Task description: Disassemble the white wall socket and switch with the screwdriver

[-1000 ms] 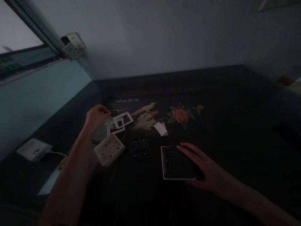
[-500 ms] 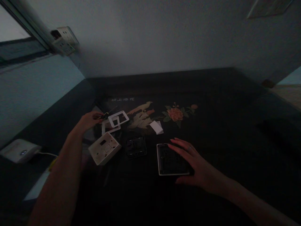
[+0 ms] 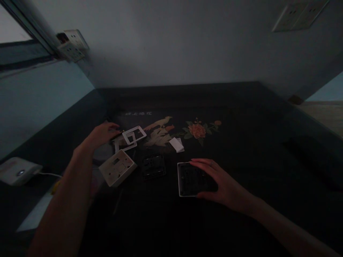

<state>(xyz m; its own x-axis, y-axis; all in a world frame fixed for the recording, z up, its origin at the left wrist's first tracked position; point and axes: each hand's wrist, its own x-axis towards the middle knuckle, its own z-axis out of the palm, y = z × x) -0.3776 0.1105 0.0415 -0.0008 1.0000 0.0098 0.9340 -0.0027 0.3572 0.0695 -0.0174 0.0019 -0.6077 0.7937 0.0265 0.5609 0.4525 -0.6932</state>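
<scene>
My left hand (image 3: 103, 135) is at the back left, its fingers curled over a screwdriver (image 3: 123, 131); only a small yellowish bit shows, the rest being covered or lost in the dark. Beside it, two white rectangular frames (image 3: 140, 128) overlap. My right hand (image 3: 217, 180) grips a wall-switch panel (image 3: 190, 180) by its edges, fingers on the far side and thumb on the near side. The panel lies black side up inside a white rim. Between the hands are a white mounting box (image 3: 118, 167), a black switch module (image 3: 154, 166) and small white cover pieces (image 3: 177, 144).
The dark table (image 3: 241, 221) bears a printed flower and bird picture (image 3: 197, 130). A white device with a cable (image 3: 20, 170) lies at the left edge, near a white sheet (image 3: 34, 216). Sockets (image 3: 72, 44) are on the back wall; another pair (image 3: 300, 16) is at upper right.
The right hand has closed around the panel, its thumb coming in to the near edge. The left hand has shifted slightly, and the screwdriver's shaft no longer shows. The view has moved slightly.
</scene>
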